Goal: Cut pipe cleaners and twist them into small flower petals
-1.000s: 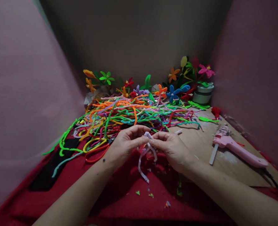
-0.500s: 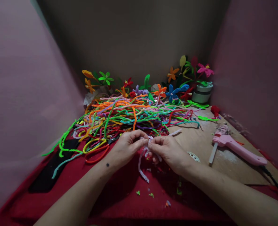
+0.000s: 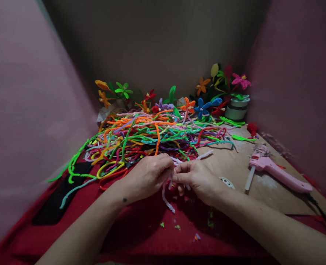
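My left hand (image 3: pixel 154 173) and my right hand (image 3: pixel 196 178) meet at the middle, just in front of the pile. Between their fingertips they pinch pale lilac pipe cleaners (image 3: pixel 167 200). One end hangs down in a curve toward the red cloth (image 3: pixel 140 228), and another sticks out beyond the right hand at the upper right. The fingers of both hands are closed, and they cover the spot where the strands meet. Close to my left wrist lie scissors (image 3: pixel 113 171) with yellow and red handles, partly behind the hand.
A heap of coloured pipe cleaners (image 3: pixel 151 132) fills the back. Behind it stand pipe-cleaner flowers (image 3: pixel 203 108) and a pale pot (image 3: pixel 236 110). A pink glue gun (image 3: pixel 278 173) lies on a brown board (image 3: pixel 262 204) at right. A black flat object (image 3: pixel 52 206) is at left.
My left hand has rolled over, its back now facing up and its fingers curled down on the lilac pipe cleaners. My right hand stays almost where it was.
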Motion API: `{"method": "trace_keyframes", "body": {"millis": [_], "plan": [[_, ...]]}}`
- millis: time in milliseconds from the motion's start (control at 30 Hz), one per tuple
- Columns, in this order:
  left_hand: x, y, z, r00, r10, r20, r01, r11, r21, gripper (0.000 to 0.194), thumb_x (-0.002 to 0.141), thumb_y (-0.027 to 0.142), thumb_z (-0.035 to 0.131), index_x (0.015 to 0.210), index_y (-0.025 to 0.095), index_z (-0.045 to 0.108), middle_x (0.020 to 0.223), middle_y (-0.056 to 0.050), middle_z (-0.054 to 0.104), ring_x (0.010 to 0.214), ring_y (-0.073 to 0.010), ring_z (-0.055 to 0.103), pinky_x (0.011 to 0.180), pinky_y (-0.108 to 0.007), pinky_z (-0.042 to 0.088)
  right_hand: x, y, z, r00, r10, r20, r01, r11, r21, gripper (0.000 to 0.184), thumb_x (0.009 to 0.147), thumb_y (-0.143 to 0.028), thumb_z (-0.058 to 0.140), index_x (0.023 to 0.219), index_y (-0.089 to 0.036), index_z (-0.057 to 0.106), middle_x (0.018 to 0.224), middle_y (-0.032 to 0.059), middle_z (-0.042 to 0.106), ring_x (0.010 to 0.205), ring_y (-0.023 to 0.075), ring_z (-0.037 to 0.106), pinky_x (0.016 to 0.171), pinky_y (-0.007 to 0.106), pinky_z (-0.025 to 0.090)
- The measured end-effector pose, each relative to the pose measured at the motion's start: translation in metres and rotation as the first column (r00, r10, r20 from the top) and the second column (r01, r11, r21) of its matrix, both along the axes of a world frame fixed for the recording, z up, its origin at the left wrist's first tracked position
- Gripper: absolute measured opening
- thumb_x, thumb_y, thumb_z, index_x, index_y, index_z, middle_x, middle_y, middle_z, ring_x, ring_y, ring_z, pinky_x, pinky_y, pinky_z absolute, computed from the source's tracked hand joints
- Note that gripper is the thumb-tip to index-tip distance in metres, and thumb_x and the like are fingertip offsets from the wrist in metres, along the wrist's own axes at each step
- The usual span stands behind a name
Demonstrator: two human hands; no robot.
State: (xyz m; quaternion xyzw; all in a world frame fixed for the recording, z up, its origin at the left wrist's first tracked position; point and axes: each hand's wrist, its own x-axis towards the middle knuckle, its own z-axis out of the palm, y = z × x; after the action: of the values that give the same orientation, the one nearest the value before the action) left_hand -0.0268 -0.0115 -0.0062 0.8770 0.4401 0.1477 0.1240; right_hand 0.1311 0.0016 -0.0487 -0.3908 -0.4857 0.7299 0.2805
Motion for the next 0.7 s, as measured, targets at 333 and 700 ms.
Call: {"method": "trace_keyframes", "body": {"millis": [333, 700], "plan": [[-0.004, 0.003, -0.001, 0.930, 0.216, 0.298, -0.111, 0.936, -0.333, 0.019, 0.082, 0.029, 0.048, 0.082, 0.015, 0.061, 0.070, 0.000, 0.058, 0.064, -0.0108, 0.051, 0.060, -0.020, 0.038, 0.002, 0.001, 0.006, 0.998, -0.061, 0.006, 0.060, 0.992, 0.108, 0.017, 0.066, -0.026, 0.058, 0.055, -0.017, 0.051, 0.041, -0.0044, 0.050, 0.033, 0.0067, 0.041, 0.036, 0.019, 0.030], [0.011, -0.001, -0.003, 0.872, 0.401, 0.281, -0.314, 0.898, -0.308, 0.023, 0.077, 0.029, 0.051, 0.061, 0.014, 0.057, 0.052, 0.005, 0.044, 0.050, -0.0075, 0.037, 0.049, -0.019, 0.030, -0.001, -0.004, -0.003, 0.869, -0.326, 0.374, -0.094, 0.632, 0.770, 0.017, 0.077, -0.022, 0.044, 0.064, -0.017, 0.053, 0.056, 0.0010, 0.055, 0.050, 0.0105, 0.045, 0.050, 0.024, 0.030]]}}
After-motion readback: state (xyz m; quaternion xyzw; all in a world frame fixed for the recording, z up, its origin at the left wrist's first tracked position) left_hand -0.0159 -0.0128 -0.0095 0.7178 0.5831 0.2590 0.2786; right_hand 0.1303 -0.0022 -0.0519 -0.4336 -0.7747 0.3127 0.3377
